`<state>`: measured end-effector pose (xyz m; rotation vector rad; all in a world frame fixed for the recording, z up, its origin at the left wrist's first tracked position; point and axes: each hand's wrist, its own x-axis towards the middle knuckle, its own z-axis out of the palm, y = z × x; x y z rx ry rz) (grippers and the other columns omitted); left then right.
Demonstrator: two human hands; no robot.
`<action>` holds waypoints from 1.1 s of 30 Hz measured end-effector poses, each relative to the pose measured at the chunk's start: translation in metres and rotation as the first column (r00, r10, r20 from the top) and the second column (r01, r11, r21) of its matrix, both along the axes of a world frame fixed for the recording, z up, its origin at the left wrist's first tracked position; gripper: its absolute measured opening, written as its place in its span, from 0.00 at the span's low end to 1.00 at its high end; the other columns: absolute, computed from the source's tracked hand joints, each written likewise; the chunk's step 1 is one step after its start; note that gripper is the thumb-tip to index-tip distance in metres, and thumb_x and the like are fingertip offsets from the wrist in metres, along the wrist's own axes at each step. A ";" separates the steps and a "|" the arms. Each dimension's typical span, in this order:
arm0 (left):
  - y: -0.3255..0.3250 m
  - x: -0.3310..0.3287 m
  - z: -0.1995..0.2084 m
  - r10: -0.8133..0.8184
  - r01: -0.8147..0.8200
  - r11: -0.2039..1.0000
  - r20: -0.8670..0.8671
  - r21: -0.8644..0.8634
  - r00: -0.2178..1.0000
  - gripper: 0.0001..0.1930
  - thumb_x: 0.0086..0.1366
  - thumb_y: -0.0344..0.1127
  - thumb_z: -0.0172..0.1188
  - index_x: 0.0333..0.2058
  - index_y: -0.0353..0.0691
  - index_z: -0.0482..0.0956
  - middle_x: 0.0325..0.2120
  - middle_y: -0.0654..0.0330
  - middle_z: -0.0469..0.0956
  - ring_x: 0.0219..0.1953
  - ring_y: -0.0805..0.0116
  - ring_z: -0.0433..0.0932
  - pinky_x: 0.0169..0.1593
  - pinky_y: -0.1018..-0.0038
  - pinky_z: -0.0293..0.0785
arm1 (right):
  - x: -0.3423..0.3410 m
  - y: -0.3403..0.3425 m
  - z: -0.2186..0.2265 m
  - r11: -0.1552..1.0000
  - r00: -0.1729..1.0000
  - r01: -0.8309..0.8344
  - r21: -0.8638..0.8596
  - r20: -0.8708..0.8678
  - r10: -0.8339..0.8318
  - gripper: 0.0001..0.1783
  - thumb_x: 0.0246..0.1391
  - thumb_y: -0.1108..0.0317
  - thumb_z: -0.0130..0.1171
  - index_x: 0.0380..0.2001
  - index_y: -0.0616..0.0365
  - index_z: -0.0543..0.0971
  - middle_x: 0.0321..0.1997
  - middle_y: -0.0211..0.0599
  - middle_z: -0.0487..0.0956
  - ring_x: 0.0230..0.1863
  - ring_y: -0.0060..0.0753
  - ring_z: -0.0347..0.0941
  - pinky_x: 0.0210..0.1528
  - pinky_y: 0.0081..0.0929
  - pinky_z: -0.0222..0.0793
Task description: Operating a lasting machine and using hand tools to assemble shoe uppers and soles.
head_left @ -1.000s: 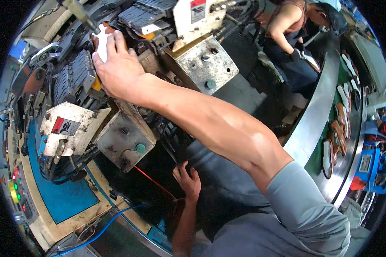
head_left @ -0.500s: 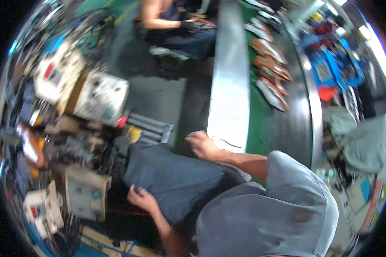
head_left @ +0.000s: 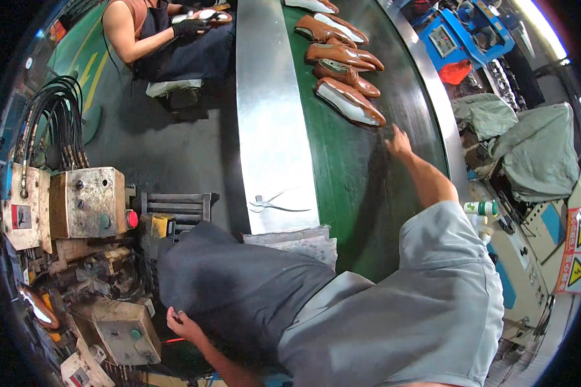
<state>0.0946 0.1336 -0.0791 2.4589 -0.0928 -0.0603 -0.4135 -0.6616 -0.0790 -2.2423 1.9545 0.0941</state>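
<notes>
My right hand (head_left: 399,143) reaches out over the green conveyor belt (head_left: 342,187), fingers spread and holding nothing. Just beyond it, without contact, lies a brown shoe (head_left: 350,103) with a long white face. More brown leather shoes (head_left: 343,57) lie behind that one along the belt. Down at the left, beside the dark apron (head_left: 239,277) over my lap, is my left hand (head_left: 184,324); its fingers are loosely bent and apart, with nothing seen in them. A pair of metal pliers (head_left: 277,203) rests on the bare metal strip (head_left: 274,116) left of the belt.
A machine with worn control boxes (head_left: 97,201) and black hoses (head_left: 55,116) stands at the left, with another brown shoe (head_left: 39,306) on it. A co-worker (head_left: 168,39) sits at the far left, holding a shoe. Grey covers (head_left: 539,155) and blue equipment (head_left: 455,39) line the right.
The view has turned toward the right. My right hand has gone from above my lap to over the belt near the shoes. My left hand stays low by the apron.
</notes>
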 end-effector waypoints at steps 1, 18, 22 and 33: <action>0.005 0.001 0.006 -0.011 0.009 0.998 -0.025 -0.066 1.000 0.21 0.76 0.27 0.57 0.65 0.30 0.78 0.60 0.43 0.79 0.59 0.51 0.81 0.65 0.58 0.77 | 0.021 -0.024 -0.005 0.993 0.994 -0.104 -0.056 0.028 0.105 0.56 0.56 0.52 0.73 0.84 0.48 0.58 0.74 0.67 0.73 0.76 0.73 0.68 0.78 0.58 0.67; -0.164 -0.046 0.063 -0.345 0.196 0.789 -0.155 -0.583 0.926 0.17 0.81 0.24 0.53 0.63 0.27 0.79 0.53 0.47 0.85 0.54 0.59 0.86 0.61 0.65 0.83 | 0.140 0.077 -0.023 0.966 0.766 0.077 0.249 0.605 -0.217 0.67 0.54 0.40 0.81 0.85 0.53 0.55 0.78 0.57 0.73 0.77 0.54 0.72 0.76 0.45 0.69; -0.240 -0.076 0.064 -0.562 0.276 0.675 -0.235 -0.684 0.793 0.18 0.80 0.26 0.59 0.64 0.29 0.79 0.53 0.47 0.85 0.55 0.60 0.86 0.61 0.68 0.82 | 0.134 0.148 0.003 0.873 0.379 -0.076 0.482 0.824 -0.422 0.54 0.64 0.56 0.78 0.84 0.53 0.58 0.74 0.45 0.75 0.72 0.41 0.74 0.74 0.44 0.71; -0.320 -0.082 0.128 -0.514 0.380 0.613 0.016 -0.692 0.858 0.35 0.81 0.50 0.64 0.73 0.29 0.67 0.61 0.40 0.79 0.61 0.53 0.78 0.64 0.60 0.75 | 0.327 0.354 0.121 0.641 0.182 -0.633 0.433 0.889 -0.421 0.39 0.79 0.54 0.61 0.83 0.61 0.63 0.70 0.44 0.79 0.67 0.31 0.75 0.69 0.31 0.72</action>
